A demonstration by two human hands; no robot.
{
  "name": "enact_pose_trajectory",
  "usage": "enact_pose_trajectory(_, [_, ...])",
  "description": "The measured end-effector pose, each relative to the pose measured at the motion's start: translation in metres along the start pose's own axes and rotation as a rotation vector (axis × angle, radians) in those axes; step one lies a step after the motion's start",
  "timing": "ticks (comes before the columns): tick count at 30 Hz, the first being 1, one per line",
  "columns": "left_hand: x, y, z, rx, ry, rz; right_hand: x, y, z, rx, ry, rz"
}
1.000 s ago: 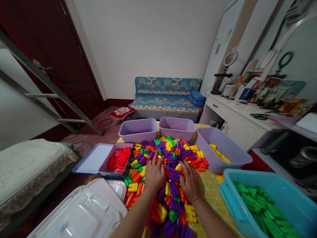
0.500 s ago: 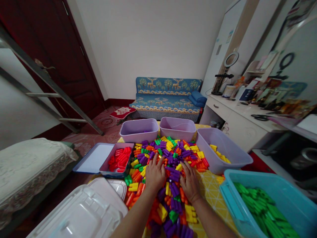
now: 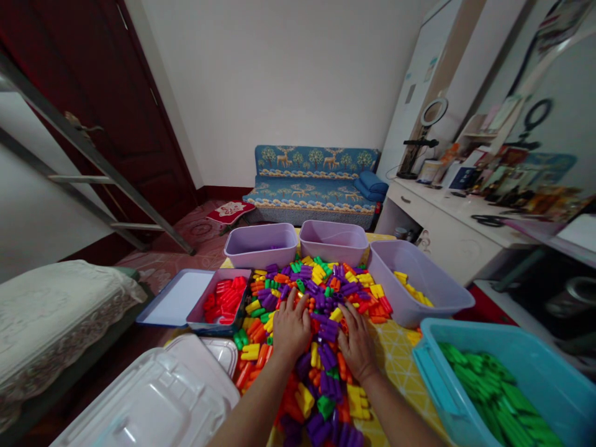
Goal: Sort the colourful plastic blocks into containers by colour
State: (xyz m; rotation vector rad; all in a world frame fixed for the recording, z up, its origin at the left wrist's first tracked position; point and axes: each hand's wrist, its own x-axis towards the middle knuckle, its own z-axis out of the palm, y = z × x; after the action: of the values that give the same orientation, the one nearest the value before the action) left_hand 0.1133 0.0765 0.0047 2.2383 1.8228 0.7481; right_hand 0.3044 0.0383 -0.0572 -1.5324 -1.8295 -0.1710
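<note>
A wide heap of plastic building blocks [image 3: 328, 332] in purple, yellow, orange, red and green covers the table in front of me. My left hand [image 3: 292, 326] lies palm down on the left part of the heap, fingers stretched forward over the blocks. On the heap's right side rests my right hand [image 3: 357, 341], also palm down with its fingers apart, close to purple and yellow blocks. Neither hand is lifting a block. The undersides of both hands are hidden.
Purple bins [image 3: 261, 248] line the back; the right one [image 3: 395, 298] has yellow blocks. A tin box [image 3: 195, 310] holds red blocks at left. A turquoise bin [image 3: 442, 385] with green blocks stands at right, white lids [image 3: 153, 397] at front left. Yellow cloth [image 3: 395, 366] covers the table.
</note>
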Motion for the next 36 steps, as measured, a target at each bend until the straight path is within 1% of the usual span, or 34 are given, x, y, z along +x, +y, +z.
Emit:
enact_pose_trajectory(22, [0.0003, -0.0010, 0.0010, -0.003, 0.006, 0.009, 0.0012, -0.0026, -0.0029, -0.018, -0.024, 0.011])
enact_pose_trajectory(36, [0.0003, -0.0030, 0.0047, 0.002, 0.014, 0.014, 0.0016, -0.0042, -0.0034, 0.009, 0.003, 0.016])
